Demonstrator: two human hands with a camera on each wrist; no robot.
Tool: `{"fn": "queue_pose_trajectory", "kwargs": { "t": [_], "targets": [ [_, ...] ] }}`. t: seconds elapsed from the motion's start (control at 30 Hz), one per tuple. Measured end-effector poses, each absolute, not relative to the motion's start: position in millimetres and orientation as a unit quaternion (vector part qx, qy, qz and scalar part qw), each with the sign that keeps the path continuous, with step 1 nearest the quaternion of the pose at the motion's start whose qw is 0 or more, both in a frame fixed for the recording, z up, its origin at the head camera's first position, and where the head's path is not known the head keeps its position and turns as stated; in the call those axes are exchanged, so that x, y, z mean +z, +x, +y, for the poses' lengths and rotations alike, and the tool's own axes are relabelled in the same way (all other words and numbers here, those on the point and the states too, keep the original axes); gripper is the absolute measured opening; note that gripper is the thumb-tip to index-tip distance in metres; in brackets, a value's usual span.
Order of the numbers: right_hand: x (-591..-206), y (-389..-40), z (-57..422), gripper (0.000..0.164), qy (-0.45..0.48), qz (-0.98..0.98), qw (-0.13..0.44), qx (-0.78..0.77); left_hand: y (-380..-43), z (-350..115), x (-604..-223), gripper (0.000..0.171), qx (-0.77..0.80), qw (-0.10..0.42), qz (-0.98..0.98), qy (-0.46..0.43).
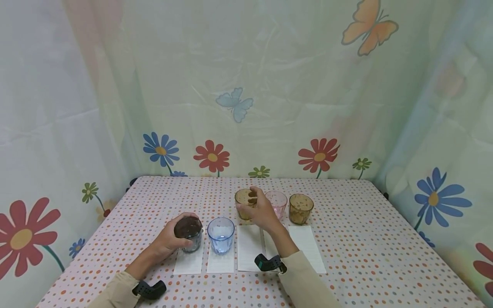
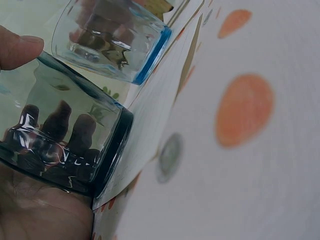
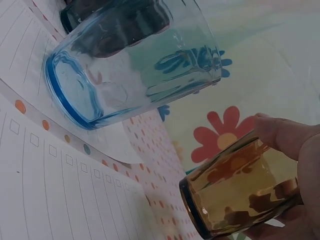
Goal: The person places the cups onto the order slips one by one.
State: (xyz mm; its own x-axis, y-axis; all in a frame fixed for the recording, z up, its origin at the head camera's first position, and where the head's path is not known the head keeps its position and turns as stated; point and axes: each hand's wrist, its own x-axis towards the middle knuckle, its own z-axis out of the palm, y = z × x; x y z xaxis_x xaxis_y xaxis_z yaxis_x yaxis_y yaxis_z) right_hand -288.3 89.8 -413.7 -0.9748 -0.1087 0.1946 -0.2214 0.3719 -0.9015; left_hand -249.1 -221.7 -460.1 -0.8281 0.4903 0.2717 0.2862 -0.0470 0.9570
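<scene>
My left hand [image 1: 169,238] holds a dark grey glass tumbler [image 1: 195,243] with the thumb on the near side. Through its clear wall, fingers [image 2: 56,122] show on the far side in the left wrist view. The tumbler's base is right at a white lined sheet. My right hand [image 1: 264,210] grips an amber tumbler [image 3: 235,192] towards the back, thumb on one side and fingers on the other. Between the hands a light blue tumbler [image 1: 221,235] stands upright on another sheet.
Right of the amber tumbler stand a pink tumbler [image 1: 278,201], partly behind my right hand, and a second amber tumbler [image 1: 301,209]. Several white lined sheets lie in a row, including a bare sheet [image 1: 248,248] in the middle. A dotted cloth [image 1: 366,256] covers the table; a flowered curtain surrounds it.
</scene>
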Motion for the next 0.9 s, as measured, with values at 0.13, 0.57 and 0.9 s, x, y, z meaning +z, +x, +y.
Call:
{"fn": "queue_pose_trajectory", "kwargs": {
  "t": [0.13, 0.57, 0.9],
  "targets": [
    [-412.6, -286.6, 92.4, 0.082, 0.094, -0.824, 0.044, 0.557, -250.3, -222.1, -462.0, 0.074, 0.67, 0.079, 0.682, 0.283],
    [-402.1, -280.6, 98.3, 0.081, 0.11, -0.819, 0.044, 0.561, -248.9, -221.7, -460.1, 0.075, 0.672, 0.079, 0.681, 0.279],
    [-397.8, -276.9, 105.8, 0.077, 0.135, -0.813, 0.038, 0.566, -248.7, -221.7, -460.5, 0.076, 0.673, 0.079, 0.681, 0.278]
  ]
}}
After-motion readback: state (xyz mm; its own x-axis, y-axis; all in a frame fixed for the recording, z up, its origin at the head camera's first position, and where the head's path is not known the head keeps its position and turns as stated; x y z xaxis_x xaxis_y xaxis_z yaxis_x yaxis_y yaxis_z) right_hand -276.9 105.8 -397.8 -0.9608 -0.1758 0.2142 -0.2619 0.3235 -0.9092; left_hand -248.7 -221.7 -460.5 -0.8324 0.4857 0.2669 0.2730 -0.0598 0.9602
